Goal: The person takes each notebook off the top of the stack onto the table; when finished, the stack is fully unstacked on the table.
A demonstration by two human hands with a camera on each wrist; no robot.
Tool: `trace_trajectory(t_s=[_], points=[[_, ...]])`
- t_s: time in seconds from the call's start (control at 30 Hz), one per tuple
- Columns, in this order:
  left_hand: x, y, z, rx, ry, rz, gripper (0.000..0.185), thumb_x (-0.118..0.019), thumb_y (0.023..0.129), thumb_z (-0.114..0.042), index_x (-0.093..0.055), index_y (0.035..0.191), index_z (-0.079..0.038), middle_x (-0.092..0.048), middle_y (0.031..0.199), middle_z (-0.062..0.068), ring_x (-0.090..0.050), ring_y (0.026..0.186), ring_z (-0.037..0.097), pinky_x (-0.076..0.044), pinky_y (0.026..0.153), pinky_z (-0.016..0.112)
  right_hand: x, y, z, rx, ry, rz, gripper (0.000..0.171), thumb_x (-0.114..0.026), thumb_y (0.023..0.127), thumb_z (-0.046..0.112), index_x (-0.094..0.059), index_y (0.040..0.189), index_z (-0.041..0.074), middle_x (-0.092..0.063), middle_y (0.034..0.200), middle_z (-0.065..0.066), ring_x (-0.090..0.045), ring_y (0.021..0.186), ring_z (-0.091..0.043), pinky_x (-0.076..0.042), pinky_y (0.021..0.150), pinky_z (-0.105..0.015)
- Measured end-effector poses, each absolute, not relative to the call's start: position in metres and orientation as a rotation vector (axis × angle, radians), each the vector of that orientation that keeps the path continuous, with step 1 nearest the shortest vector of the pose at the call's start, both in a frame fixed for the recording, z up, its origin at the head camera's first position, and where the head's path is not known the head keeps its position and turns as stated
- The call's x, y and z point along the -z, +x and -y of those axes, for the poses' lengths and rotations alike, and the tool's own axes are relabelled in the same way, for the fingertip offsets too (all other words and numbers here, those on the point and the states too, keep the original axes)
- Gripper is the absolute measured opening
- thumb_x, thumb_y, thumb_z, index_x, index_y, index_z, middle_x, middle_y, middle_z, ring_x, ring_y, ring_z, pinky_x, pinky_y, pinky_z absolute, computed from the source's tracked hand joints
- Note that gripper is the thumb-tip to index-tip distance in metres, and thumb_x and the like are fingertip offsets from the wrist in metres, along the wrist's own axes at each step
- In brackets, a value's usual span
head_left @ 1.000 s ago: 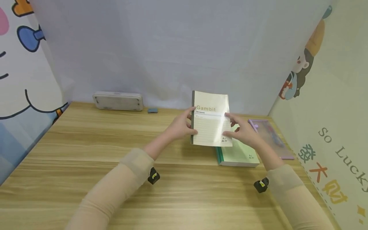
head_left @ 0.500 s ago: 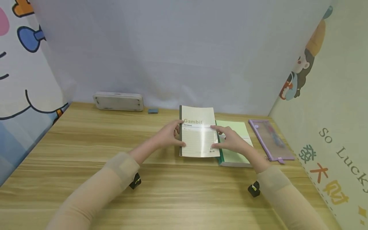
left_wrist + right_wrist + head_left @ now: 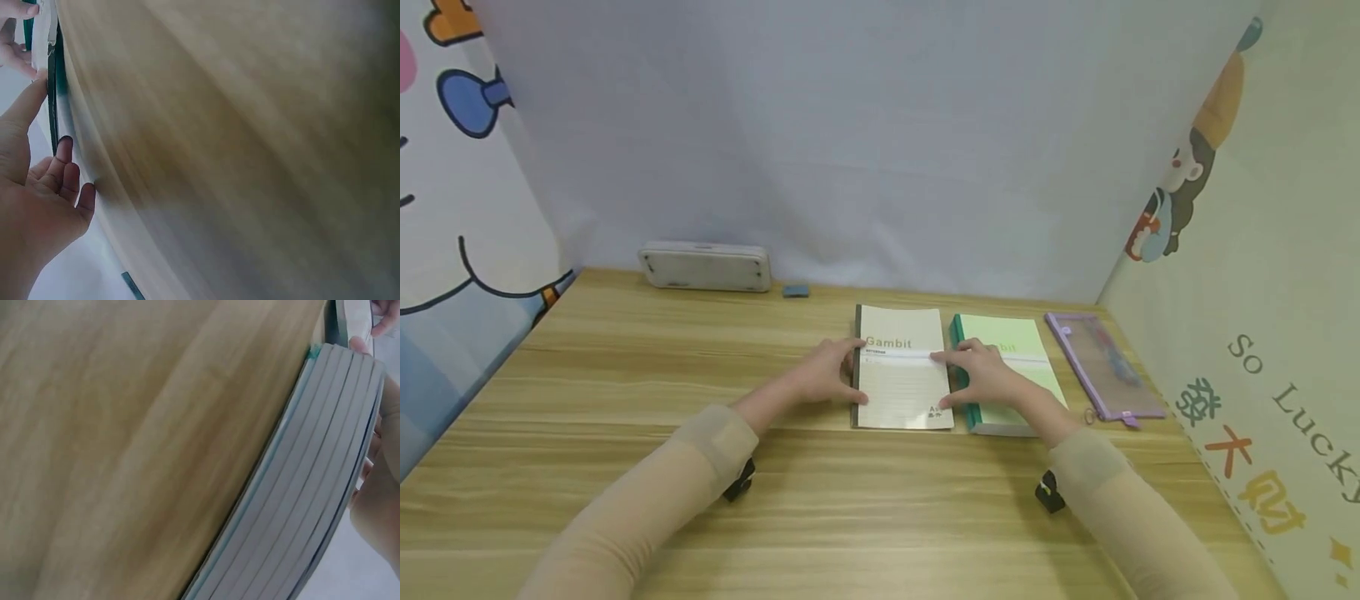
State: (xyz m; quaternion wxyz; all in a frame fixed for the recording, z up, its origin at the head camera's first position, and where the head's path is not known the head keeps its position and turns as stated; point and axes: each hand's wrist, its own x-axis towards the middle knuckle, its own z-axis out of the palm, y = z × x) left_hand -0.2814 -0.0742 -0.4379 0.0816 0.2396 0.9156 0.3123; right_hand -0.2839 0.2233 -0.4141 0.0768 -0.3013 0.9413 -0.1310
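The left hand (image 3: pixel 827 372) holds the dark-spined long edge of a cream paper notebook (image 3: pixel 902 382) printed "Gambit", its thumb near the lower end of the spine and a fingertip higher up. The right hand (image 3: pixel 988 377) grips the opposite long edge, thumb by the lower corner and forefinger on the cover near the middle, so the notebook is clamped between the two. It lies level at the pale wood-grain tabletop (image 3: pixel 865 517), spine to the left, lettering facing the person; whether its whole underside touches the wood cannot be told. Just right of it, partly under the right hand and forearm, lies a thick light-green stack of notebooks (image 3: pixel 998 327) with a dark-green spine, and a narrow gap separates the two; the right wrist view shows several pale page blocks layered along the stack's edge. Both arms wear cream long sleeves (image 3: pixel 655 500), with a small black device (image 3: pixel 1049 492) below the right cuff. Farther right lies a translucent mesh pouch with purple trim (image 3: pixel 1101 367), apart from the green stack. Toward the back, left of the hands, are a small flat blue-grey block (image 3: pixel 795 291) and a long off-white case with rounded corners (image 3: pixel 705 267), near a plain whitish cloth backdrop (image 3: pixel 820 150).
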Motion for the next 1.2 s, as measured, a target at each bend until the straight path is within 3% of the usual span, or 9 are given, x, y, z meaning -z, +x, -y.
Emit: trace_trajectory(t_s=[0.27, 0.53, 0.7, 0.87, 1.03, 1.2], points=[[0.443, -0.279, 0.078, -0.71, 0.725, -2.808, 0.087, -0.081, 0.069, -0.048, -0.047, 0.138, -0.006, -0.051, 0.093, 0.001, -0.039, 0.09, 0.019, -0.031, 0.077, 0.031, 0.412, -0.282, -0.217, 0.157, -0.956, -2.817, 0.073, -0.074, 0.074, 0.053, -0.056, 0.133, 0.014, -0.057, 0.129, -0.01, -0.037, 0.126, -0.035, -0.03, 0.097, -0.057], [0.439, -0.278, 0.078, -0.672, 0.729, -2.815, 0.086, -0.079, 0.069, -0.05, -0.048, 0.138, -0.009, -0.051, 0.097, 0.002, -0.039, 0.092, 0.02, -0.031, 0.08, 0.033, 0.406, -0.279, -0.217, 0.201, -0.978, -2.815, 0.07, -0.075, 0.074, 0.05, -0.057, 0.131, 0.012, -0.055, 0.128, -0.012, -0.039, 0.124, -0.034, -0.033, 0.097, -0.055], [0.427, -0.275, 0.071, -0.672, 0.787, -2.854, 0.08, -0.078, 0.071, -0.049, -0.05, 0.136, -0.01, -0.053, 0.117, 0.008, -0.042, 0.11, 0.026, -0.035, 0.094, 0.043, 0.396, -0.276, -0.227, 0.365, -1.012, -2.827, 0.069, -0.079, 0.074, 0.037, -0.055, 0.13, 0.004, -0.056, 0.128, -0.016, -0.042, 0.122, -0.037, -0.036, 0.1, -0.054], [0.411, -0.27, 0.057, -0.673, 0.871, -2.862, 0.078, -0.077, 0.074, -0.048, -0.049, 0.136, -0.01, -0.047, 0.135, 0.012, -0.037, 0.125, 0.033, -0.026, 0.106, 0.055, 0.383, -0.27, -0.243, 0.489, -0.974, -2.854, 0.067, -0.08, 0.073, 0.033, -0.056, 0.129, 0.004, -0.055, 0.129, -0.016, -0.042, 0.123, -0.036, -0.037, 0.1, -0.053], [0.398, -0.265, 0.039, -0.684, 0.922, -2.855, 0.081, -0.075, 0.074, -0.05, -0.046, 0.139, -0.012, -0.043, 0.141, 0.011, -0.032, 0.131, 0.033, -0.021, 0.108, 0.058, 0.374, -0.265, -0.266, 0.578, -0.948, -2.911, 0.066, -0.078, 0.076, 0.033, -0.055, 0.131, 0.006, -0.054, 0.13, -0.016, -0.041, 0.123, -0.037, -0.036, 0.1, -0.056], [0.39, -0.259, 0.02, -0.717, 0.917, -2.841, 0.085, -0.073, 0.075, -0.053, -0.041, 0.143, -0.014, -0.039, 0.145, 0.008, -0.03, 0.133, 0.032, -0.024, 0.106, 0.058, 0.37, -0.261, -0.292, 0.623, -0.843, -2.956, 0.066, -0.075, 0.079, 0.035, -0.051, 0.133, 0.006, -0.05, 0.134, -0.018, -0.037, 0.128, -0.04, -0.027, 0.103, -0.062]])
